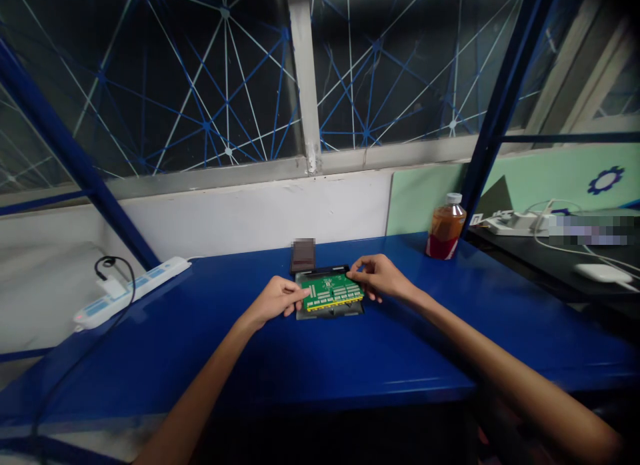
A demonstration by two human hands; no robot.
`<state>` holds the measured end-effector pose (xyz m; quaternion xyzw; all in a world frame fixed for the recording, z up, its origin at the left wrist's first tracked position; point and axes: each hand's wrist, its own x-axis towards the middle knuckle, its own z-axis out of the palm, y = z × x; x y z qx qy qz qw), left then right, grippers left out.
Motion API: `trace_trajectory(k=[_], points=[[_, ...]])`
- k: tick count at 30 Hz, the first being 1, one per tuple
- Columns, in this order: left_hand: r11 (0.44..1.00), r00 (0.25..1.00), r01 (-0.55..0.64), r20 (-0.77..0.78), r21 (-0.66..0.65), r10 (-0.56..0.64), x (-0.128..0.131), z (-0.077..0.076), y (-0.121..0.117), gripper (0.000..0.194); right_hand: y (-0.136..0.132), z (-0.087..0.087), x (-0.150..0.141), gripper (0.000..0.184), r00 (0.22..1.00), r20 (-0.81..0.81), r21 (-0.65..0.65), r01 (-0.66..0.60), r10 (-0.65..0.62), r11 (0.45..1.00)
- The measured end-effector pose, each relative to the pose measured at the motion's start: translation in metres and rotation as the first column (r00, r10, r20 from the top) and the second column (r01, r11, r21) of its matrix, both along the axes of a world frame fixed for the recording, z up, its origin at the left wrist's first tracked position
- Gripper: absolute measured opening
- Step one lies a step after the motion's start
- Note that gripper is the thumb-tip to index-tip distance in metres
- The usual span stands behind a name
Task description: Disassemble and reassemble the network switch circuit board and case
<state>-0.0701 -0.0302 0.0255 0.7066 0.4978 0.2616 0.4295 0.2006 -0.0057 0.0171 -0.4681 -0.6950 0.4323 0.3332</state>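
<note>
A green circuit board [333, 290] with a row of yellow-edged connectors along its near side is held between my two hands. My left hand [279, 297] pinches its left end, thumb on top. At the far right corner, my right hand [376, 277] grips the board between thumb and fingers. Beneath the board lies a dark, shallow case [330, 313], its far and near edges showing. The board is over the case and slightly tilted; I cannot tell whether they touch. Just behind the case is a small dark block with a blurred-out top [303, 255].
The blue table [310, 365] ends at a front edge close to me. A white power strip [135, 291] with a plugged-in black cable lies at left. A bottle of orange-brown drink [446, 228] stands at back right. A black surface [560, 258] holds white cables and a charger.
</note>
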Motion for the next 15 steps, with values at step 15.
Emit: trace_trajectory(k=[15], points=[[0.999,0.988,0.038,-0.151,-0.014,-0.04,-0.002,-0.009,0.002,0.046,0.0,-0.011,-0.002,0.041,0.994,0.037,-0.204,-0.097,0.107,0.974]])
